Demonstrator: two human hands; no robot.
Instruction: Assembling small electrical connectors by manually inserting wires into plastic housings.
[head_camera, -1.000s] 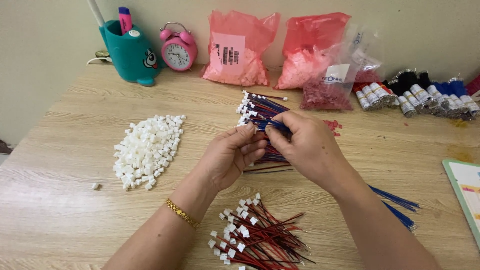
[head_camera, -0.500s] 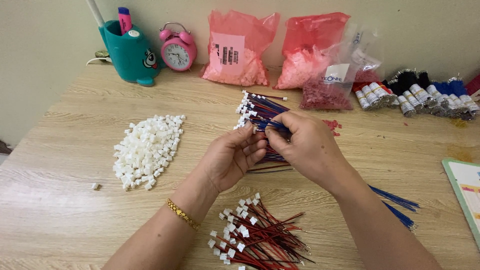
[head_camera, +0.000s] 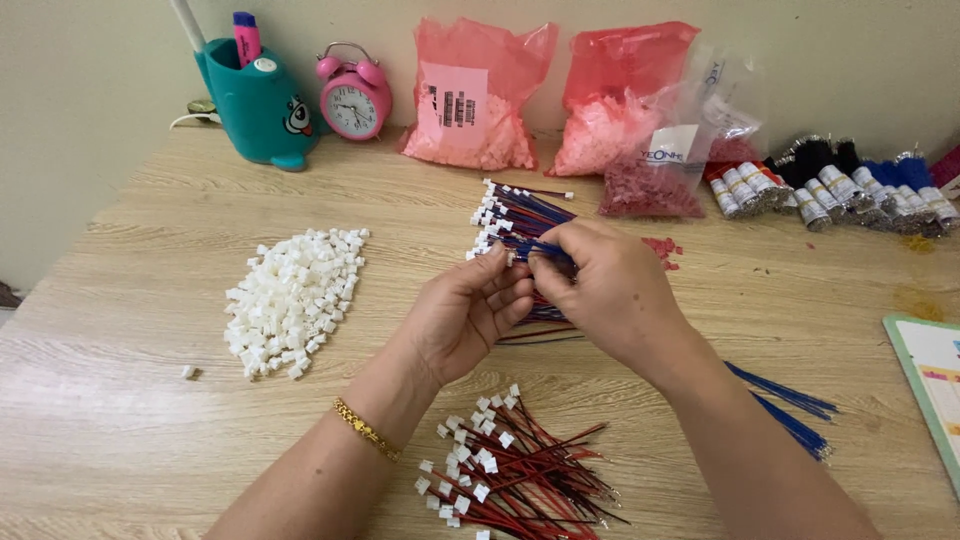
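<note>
My left hand (head_camera: 468, 312) and my right hand (head_camera: 612, 290) meet at the middle of the wooden table (head_camera: 130, 420). Between their fingertips sits a small white connector on a thin wire (head_camera: 520, 258). Just behind the hands lies a bundle of blue wires with white connectors (head_camera: 515, 215). A heap of loose white connector housings (head_camera: 292, 298) lies to the left. A pile of red and black wires with white connectors (head_camera: 505, 480) lies near the front edge, under my forearms.
Along the back wall stand a teal pen holder (head_camera: 258, 100), a pink alarm clock (head_camera: 354, 98), pink bags of parts (head_camera: 470, 100) and bundled wire rolls (head_camera: 830, 185). Loose blue wires (head_camera: 790, 410) lie right; a card (head_camera: 935, 385) at the right edge.
Both hands stay in the same place; the fingers have shifted slightly around the small connector and wire.
</note>
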